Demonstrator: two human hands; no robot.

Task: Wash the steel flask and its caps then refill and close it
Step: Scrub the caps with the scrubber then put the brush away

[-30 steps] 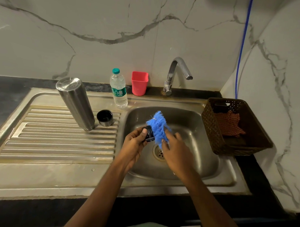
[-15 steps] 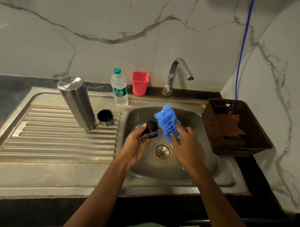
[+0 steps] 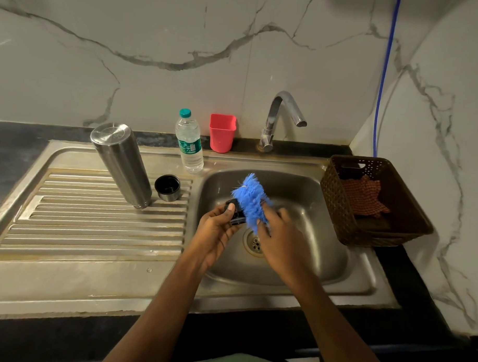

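Over the sink basin (image 3: 324, 265), one black cap (image 3: 235, 214) is being pinched by the left hand (image 3: 217, 228), thumb and fingers clamped on it. One blue brush (image 3: 252, 200) is being gripped by the right hand (image 3: 279, 236), fingers curled round its lower end, bristles touching the cap. One steel flask (image 3: 122, 163) is standing mouth-down at 10 o'clock from the hands, with one steel cup-cap (image 3: 167, 187) just beside it at its 3 o'clock. One water bottle (image 3: 190, 144), one pink cup (image 3: 222, 133) and one tap (image 3: 283, 112) are standing at 12 o'clock, and one basket (image 3: 337, 200) at 3 o'clock.
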